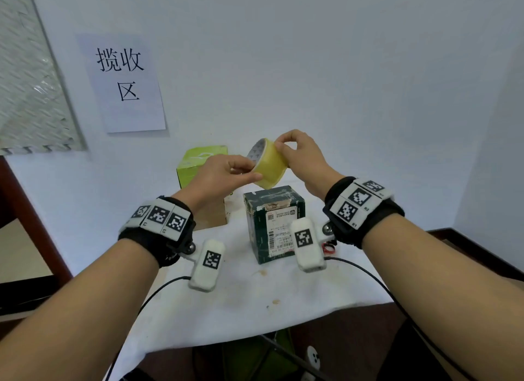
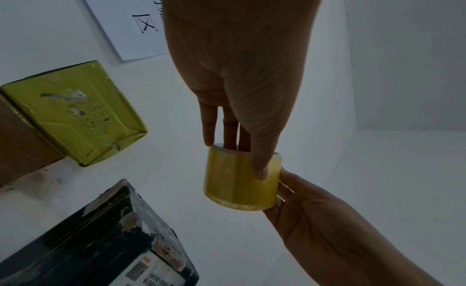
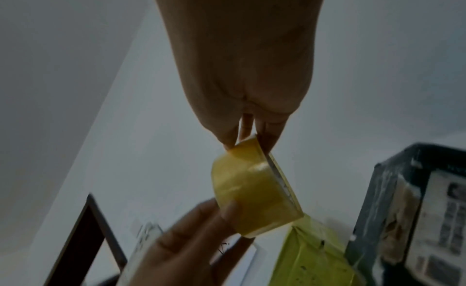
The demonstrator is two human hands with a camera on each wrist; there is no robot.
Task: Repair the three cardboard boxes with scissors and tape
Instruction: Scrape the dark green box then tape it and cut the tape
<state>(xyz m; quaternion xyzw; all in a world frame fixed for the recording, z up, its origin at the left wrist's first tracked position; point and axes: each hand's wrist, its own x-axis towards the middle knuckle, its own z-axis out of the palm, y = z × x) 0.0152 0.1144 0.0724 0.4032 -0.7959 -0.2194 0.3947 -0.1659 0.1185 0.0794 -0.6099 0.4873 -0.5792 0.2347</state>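
A yellowish roll of tape (image 1: 268, 165) (image 2: 242, 180) (image 3: 254, 192) is held in the air above the boxes by both hands. My left hand (image 1: 226, 172) (image 2: 242, 91) grips it with fingers inside the core and the thumb on the outer face. My right hand (image 1: 300, 156) (image 3: 247, 81) pinches the roll's upper rim. Below stands a dark green box (image 1: 273, 224) (image 2: 100, 240) (image 3: 416, 210) with a shipping label and torn tape on top. Behind it are a lime green box (image 1: 198, 162) (image 2: 75, 111) (image 3: 312, 256) and a brown cardboard box (image 1: 211, 216) (image 2: 20, 136). No scissors are in view.
The boxes stand on a white cloth-covered table (image 1: 241, 295) set against a white wall. A paper sign (image 1: 124, 83) hangs on the wall at left. Cables (image 1: 368, 275) run from my wrist cameras over the table's front edge. Dark wooden furniture (image 1: 28, 239) stands at left.
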